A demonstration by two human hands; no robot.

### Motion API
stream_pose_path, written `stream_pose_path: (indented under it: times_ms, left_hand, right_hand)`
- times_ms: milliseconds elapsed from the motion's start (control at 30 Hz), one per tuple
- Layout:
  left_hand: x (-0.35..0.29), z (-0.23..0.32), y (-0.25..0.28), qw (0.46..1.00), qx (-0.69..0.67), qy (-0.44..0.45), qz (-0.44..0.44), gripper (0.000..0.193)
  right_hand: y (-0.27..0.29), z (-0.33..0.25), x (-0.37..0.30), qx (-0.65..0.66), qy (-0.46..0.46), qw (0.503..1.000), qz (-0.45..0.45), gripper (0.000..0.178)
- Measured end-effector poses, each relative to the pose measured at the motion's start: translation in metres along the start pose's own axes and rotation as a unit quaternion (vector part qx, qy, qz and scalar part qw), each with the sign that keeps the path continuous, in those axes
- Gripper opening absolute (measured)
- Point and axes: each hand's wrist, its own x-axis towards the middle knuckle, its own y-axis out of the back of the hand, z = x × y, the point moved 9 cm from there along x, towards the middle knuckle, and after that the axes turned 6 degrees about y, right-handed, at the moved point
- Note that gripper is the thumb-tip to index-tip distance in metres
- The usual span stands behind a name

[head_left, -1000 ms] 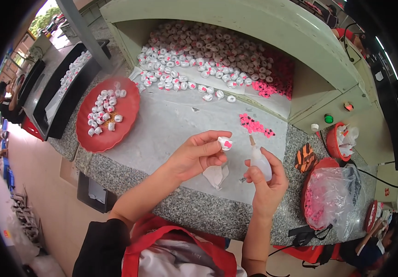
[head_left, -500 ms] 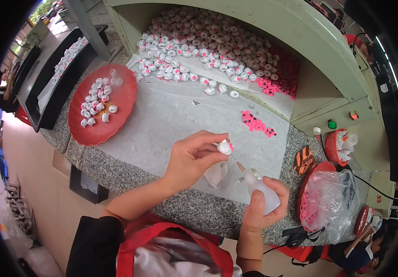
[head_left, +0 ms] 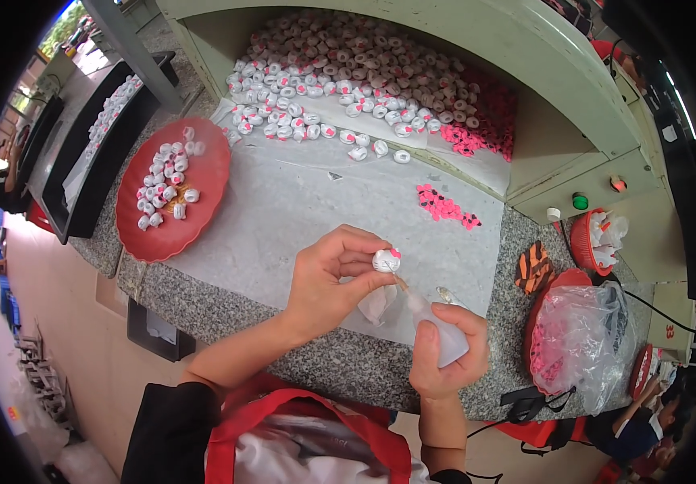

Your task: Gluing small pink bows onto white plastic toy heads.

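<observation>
Between the thumb and fingers of my left hand [head_left: 332, 278] is a small white round figurine head [head_left: 387, 260] with a pink piece on it. My right hand [head_left: 451, 355] grips a translucent squeeze bottle [head_left: 447, 339], tilted so that its thin nozzle points up at the underside of the head. Whether the tip touches it I cannot tell. Beneath the hands, a crumpled white cloth or tissue [head_left: 377, 305] lies on the white sheet [head_left: 283, 206]. Farther back on that sheet is a cluster of small pink pieces with dark spots [head_left: 446, 206].
A red scalloped plate [head_left: 203, 194] with several white heads stands at left, beside a black tray [head_left: 58, 198]. A green shelf [head_left: 541, 173] behind holds piled heads and pink pieces. At right are an orange-and-black cloth [head_left: 534, 268], a red basket [head_left: 580, 242] and a plastic bag [head_left: 582, 323].
My right hand has brought the bottle leftward and up, so its nozzle is nearer the white head. The head has turned slightly in my left fingers. The whole view has shifted a little.
</observation>
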Motion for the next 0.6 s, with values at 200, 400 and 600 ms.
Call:
stream_pose_path:
  times_ms: [200,400,600]
  left_hand:
    - [0.000,0.001,-0.001,1.000,0.013,-0.008,-0.007,0.026]
    - [-0.001,0.010,-0.002,0.993,0.094,-0.062,-0.025,0.030]
    - [0.003,0.001,0.001,0.999,0.035,-0.005,-0.006,0.027]
  right_hand:
    - [0.001,-0.001,0.001,-0.020,0.021,1.000,-0.013,0.023]
    - [-0.005,-0.007,0.003,-0.009,0.036,0.998,-0.043,0.022]
    - [0.001,0.007,0.000,-0.012,-0.047,0.999,-0.014,0.016]
